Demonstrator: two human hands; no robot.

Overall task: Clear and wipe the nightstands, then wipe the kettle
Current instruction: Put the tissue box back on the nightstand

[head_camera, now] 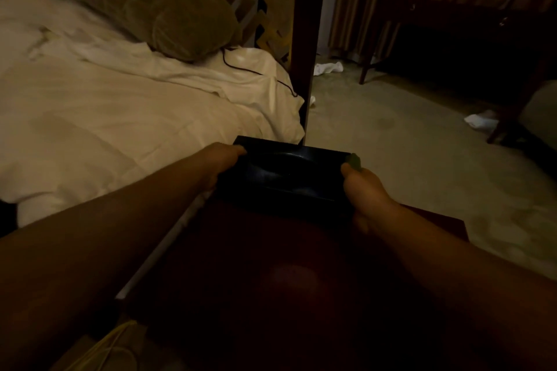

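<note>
A black rectangular tray (286,172) with a shallow oval hollow is held over the far end of the dark red-brown nightstand (271,280). My left hand (221,159) grips the tray's left end, thumb on its top edge. My right hand (366,190) grips the tray's right end. A small green thing (355,160) shows at my right fingertips; I cannot tell what it is. The room is dim. No kettle is in view.
The bed (105,129) with white sheets, an olive bolster pillow (156,6) and a black cable (256,71) lies to the left. A dark bedpost (307,39) rises behind the tray. White crumpled items (328,68) lie on the carpet. A dark desk (452,33) stands at right.
</note>
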